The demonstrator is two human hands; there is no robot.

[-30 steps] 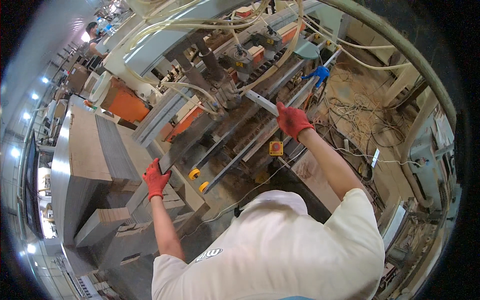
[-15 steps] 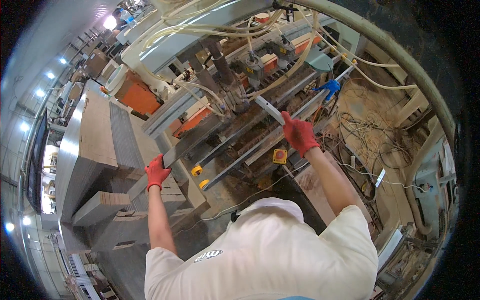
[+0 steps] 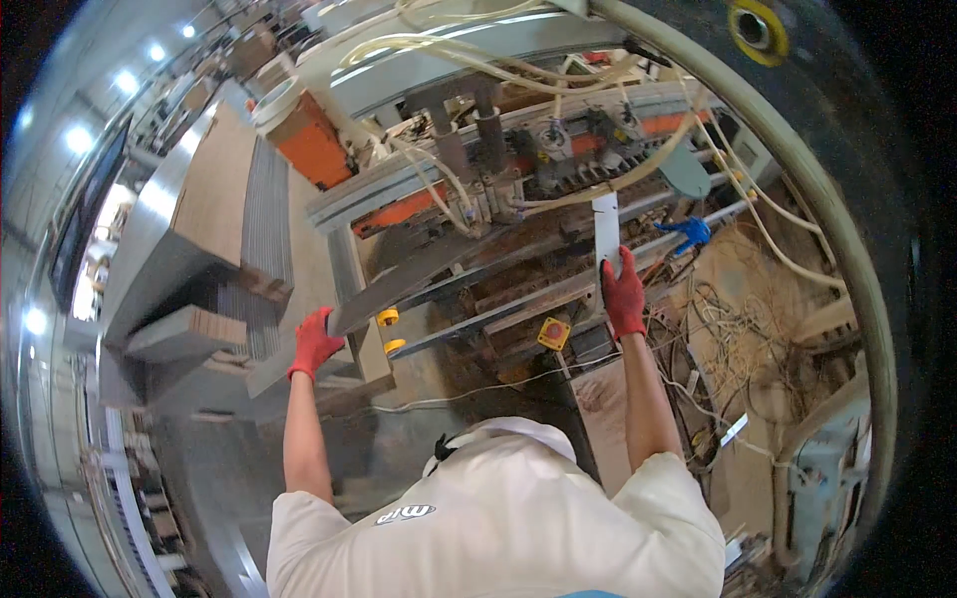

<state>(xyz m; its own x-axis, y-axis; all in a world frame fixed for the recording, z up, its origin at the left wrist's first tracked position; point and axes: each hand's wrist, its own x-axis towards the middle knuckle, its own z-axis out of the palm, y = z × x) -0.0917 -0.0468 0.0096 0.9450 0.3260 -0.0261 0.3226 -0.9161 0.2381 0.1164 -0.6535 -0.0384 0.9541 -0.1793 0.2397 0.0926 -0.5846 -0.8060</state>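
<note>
My left hand, in a red glove, is closed round a long grey board strip. That strip slants up to the right, its far end under the machine's upright cylinders. My right hand, also red-gloved, grips the lower end of a short pale strip held nearly upright over the machine's rails. Metal rails with yellow end rollers run between my hands. Below them sits a red button on a yellow plate.
At the left rise stacked grey-edged boards, beside an orange and white box. Pale hoses loop over the machine. A blue object hangs on a rail at the right. Tangled cables lie beyond it; a thick pipe curves round.
The pale strip in my right hand has swung from a leftward slant to nearly upright. My left hand keeps its hold on the long strip. The whole view has turned somewhat.
</note>
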